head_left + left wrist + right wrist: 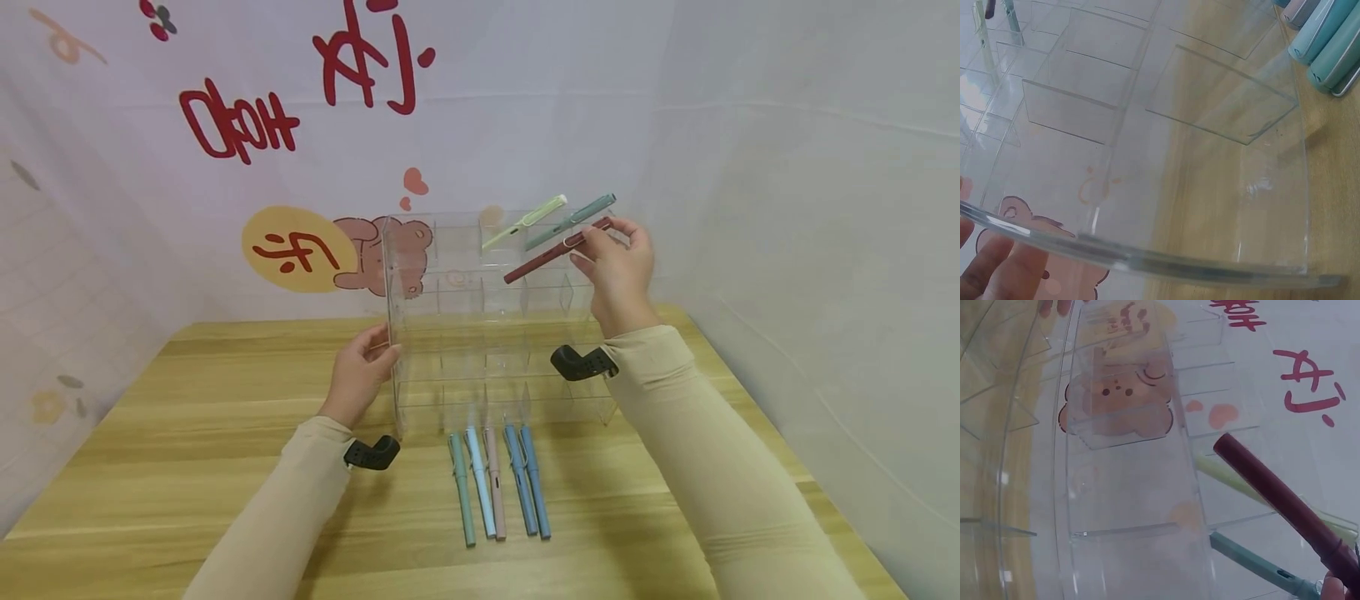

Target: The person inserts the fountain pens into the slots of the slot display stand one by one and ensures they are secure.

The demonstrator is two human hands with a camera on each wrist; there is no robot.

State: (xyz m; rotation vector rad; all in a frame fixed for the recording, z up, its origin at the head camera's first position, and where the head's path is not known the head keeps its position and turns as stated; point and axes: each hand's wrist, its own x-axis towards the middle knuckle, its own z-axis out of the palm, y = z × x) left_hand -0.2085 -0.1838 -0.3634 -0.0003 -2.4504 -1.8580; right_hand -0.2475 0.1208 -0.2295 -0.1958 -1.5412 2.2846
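Between thumb and fingers my right hand (624,271) pinches a dark red pen (551,252) near its upper end, in front of the top of a clear acrylic rack (461,312). The pen tilts, lower end to the left; in the right wrist view the dark red pen (1279,494) crosses over a pale green pen. That pale green pen (525,221) and a teal pen (573,220) lean in the rack's top row. My left hand (360,375) grips the rack's left side wall, fingers behind it; its fingers (1016,269) show at the wall's edge in the left wrist view.
Several pens lie on the wooden table (600,508) before the rack: a green pen (462,492), a light blue pen (481,483), a pinkish pen (495,483) and two blue pens (528,482). A printed white cloth (562,108) hangs behind.
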